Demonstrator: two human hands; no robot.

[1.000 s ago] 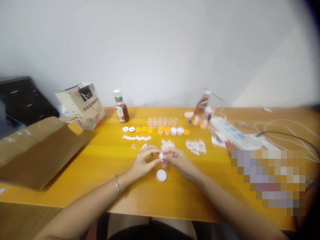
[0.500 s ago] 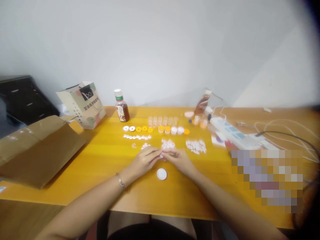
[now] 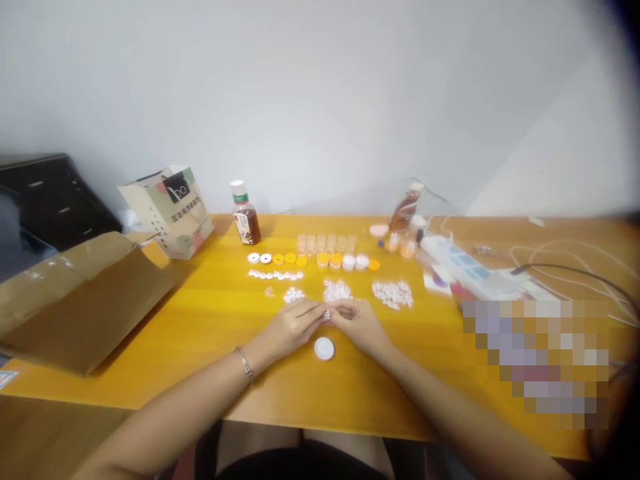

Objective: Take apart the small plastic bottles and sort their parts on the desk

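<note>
My left hand and my right hand meet over the middle of the table. Their fingertips pinch a small white piece, mostly covered by the fingers. Just below them lies a round white lid. Beyond the hands are a small white pile, a larger pile of clear-white pieces and, to the right, another pile of clear-white pieces. A row of small white parts lies farther left. Behind it runs a line of white and orange caps.
Several clear little jars stand at the back. A dark drink bottle is at back left, a brown bottle at back right. An open cardboard box and a paper bag occupy the left; a power strip and cables lie right.
My hands stay together at nearly the same spot, with slight finger movement around the small white piece. The whole view has shifted a little; the objects on the table have not moved.
</note>
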